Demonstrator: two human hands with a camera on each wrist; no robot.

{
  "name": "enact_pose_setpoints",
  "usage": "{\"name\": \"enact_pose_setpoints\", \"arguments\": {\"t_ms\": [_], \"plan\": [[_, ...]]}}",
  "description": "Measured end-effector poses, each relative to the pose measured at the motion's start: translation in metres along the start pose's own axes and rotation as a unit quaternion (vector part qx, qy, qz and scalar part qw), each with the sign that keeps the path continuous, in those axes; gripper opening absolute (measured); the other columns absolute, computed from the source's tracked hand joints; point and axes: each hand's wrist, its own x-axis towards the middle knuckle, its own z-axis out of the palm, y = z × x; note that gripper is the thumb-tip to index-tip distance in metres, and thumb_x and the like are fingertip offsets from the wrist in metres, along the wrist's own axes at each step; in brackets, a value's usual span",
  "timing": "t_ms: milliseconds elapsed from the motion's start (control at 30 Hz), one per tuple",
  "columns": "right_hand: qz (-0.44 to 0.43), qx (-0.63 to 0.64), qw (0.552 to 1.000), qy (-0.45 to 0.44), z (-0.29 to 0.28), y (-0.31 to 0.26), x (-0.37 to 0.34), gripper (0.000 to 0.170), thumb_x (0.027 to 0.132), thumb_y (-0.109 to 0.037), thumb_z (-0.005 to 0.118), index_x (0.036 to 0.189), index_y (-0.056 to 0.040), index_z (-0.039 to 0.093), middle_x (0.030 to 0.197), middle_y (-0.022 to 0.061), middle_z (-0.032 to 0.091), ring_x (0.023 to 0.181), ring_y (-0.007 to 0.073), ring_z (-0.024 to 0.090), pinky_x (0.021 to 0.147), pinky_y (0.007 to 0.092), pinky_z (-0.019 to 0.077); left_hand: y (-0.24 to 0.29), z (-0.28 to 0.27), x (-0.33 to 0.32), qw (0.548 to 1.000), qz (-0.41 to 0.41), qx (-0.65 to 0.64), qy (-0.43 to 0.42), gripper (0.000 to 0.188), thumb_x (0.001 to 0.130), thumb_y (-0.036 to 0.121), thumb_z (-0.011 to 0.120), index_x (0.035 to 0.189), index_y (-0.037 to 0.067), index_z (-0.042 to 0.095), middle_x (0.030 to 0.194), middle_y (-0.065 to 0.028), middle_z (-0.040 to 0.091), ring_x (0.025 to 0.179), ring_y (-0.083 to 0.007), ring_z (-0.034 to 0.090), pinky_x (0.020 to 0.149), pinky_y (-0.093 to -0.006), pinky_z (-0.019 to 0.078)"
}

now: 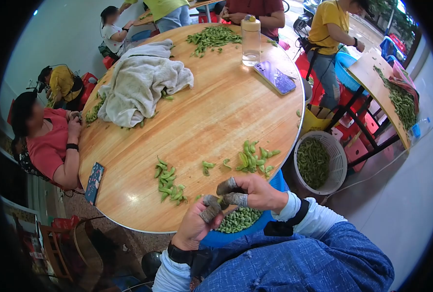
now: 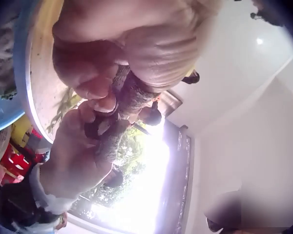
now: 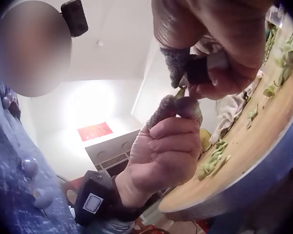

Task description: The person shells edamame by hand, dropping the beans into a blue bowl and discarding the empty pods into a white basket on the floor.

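Over the table's near edge, my left hand (image 1: 195, 225) and right hand (image 1: 261, 191) meet at the fingertips, with grey coverings on thumbs and index fingers. Between them they pinch a small green soybean pod (image 3: 179, 92), mostly hidden by the fingers. Directly below, a blue basin (image 1: 271, 225) holds shelled green beans (image 1: 239, 219). Loose pods lie on the round wooden table (image 1: 211, 121): one small pile (image 1: 168, 180) ahead of my left hand, a larger pile (image 1: 250, 156) beyond my right hand.
A crumpled towel (image 1: 143, 82) covers pods at the far left. A water bottle (image 1: 251, 41) and a purple phone (image 1: 275, 78) stand and lie at the far right. A white basket (image 1: 340, 158) of pods sits on the floor, right. A person (image 1: 53, 138) sits at the left side.
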Motion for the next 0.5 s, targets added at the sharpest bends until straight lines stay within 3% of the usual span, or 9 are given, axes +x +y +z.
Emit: {"name": "enact_pose_setpoints", "arguments": {"t_ms": [100,200,500], "plan": [[0.063,0.098,0.993,0.006,0.003,0.0,-0.003,0.018,0.085,-0.012,0.055,0.096,0.002,0.057,0.086,0.004,0.061,0.08,0.0082,0.053,0.073,0.0238,0.0437,-0.002,0.01,-0.002,0.993,0.068,0.049,0.083,0.011,0.082,0.011,0.059,0.086,0.003,0.054,0.063,-0.0038,0.056,0.052,-0.0084,0.049,0.046,-0.0199,0.0367],[0.101,0.081,0.991,-0.019,0.003,0.005,-0.008,0.021,0.086,-0.012,0.054,0.101,0.0039,0.055,0.091,0.0016,0.059,0.087,0.0073,0.051,0.078,0.0232,0.0424,-0.003,0.016,-0.003,0.974,0.117,0.149,0.123,0.01,0.079,0.007,0.062,0.083,0.002,0.054,0.064,-0.0037,0.058,0.052,-0.0085,0.052,0.046,-0.0201,0.0396],[0.106,0.139,0.985,-0.011,0.008,0.003,-0.007,0.016,0.086,-0.011,0.054,0.094,0.0025,0.057,0.084,0.0012,0.06,0.079,0.0061,0.051,0.072,0.0217,0.0425,-0.003,0.022,-0.004,0.952,0.125,0.228,0.159,0.012,0.078,0.003,0.063,0.084,0.0,0.054,0.068,-0.0019,0.058,0.059,-0.0059,0.054,0.052,-0.02,0.0438]]}}
